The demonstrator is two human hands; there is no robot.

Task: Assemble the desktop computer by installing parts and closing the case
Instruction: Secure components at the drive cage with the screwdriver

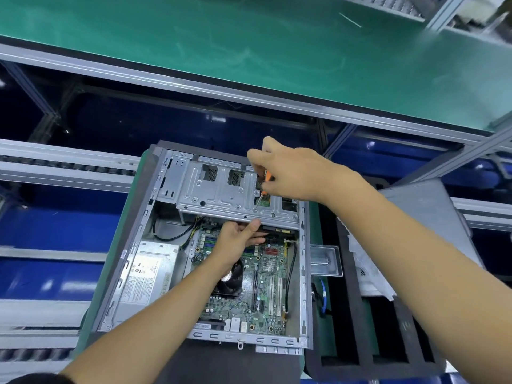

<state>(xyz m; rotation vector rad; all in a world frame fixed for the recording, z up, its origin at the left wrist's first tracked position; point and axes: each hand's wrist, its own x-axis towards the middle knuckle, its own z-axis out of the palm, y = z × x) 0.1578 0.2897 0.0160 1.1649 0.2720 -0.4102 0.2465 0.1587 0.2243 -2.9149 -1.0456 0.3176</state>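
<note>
An open desktop case lies flat in front of me, its motherboard, CPU fan and silver power supply exposed. A silver drive cage spans the far end of the case. My right hand grips an orange-handled screwdriver, its tip set on a screw in the cage's top plate. My left hand reaches under the cage's near edge, thumb against that edge and fingers around a dark part beneath it; what that part is cannot be made out.
A small metal tray sits right of the case. A black foam tray holding a blue cable and a plastic bag lies further right, with a grey panel behind. A green conveyor shelf runs above.
</note>
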